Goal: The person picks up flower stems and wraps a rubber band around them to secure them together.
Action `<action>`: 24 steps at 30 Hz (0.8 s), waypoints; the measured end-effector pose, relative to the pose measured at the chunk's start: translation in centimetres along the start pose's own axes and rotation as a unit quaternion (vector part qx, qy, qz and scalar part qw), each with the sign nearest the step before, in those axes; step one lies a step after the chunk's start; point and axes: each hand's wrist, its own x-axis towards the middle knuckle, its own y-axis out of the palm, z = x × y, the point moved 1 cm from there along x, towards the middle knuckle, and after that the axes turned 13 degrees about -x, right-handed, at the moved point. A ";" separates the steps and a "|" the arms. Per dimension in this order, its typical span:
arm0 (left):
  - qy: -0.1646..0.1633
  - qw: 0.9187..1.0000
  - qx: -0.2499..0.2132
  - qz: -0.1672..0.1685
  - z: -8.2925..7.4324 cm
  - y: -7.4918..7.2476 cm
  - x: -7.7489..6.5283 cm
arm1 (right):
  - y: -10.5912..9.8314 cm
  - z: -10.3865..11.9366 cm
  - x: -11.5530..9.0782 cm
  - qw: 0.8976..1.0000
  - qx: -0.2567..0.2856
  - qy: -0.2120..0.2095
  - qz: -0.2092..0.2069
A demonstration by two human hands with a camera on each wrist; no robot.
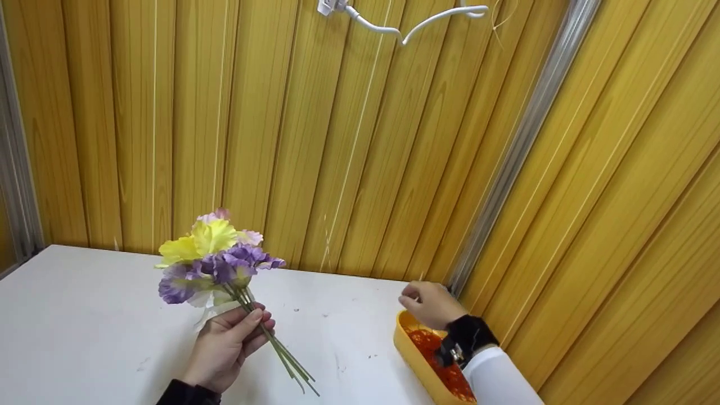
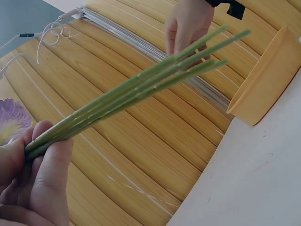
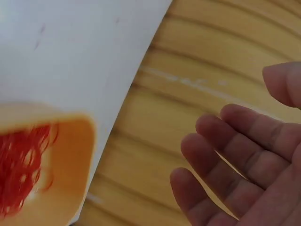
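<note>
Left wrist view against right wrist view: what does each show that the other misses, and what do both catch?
Only the left wrist view shows the green stems pinched in the left hand, with the right hand beyond them. Only the right wrist view shows the red strands inside the orange tray and the right hand's empty palm. Both show the tray, the white table and the wooden wall.

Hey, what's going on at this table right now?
A person at a white table holds a bunch of artificial flowers, yellow and purple, by the green stems in the left hand. The right hand hovers with loosely curled fingers, holding nothing, above an orange tray of red rubber bands by the wood-panelled wall.
</note>
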 end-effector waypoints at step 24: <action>-0.001 1.000 -0.020 -0.004 -0.1 0.4 -0.5 | 7.4 -7.7 -0.3 0.972 -0.224 -0.010 0.074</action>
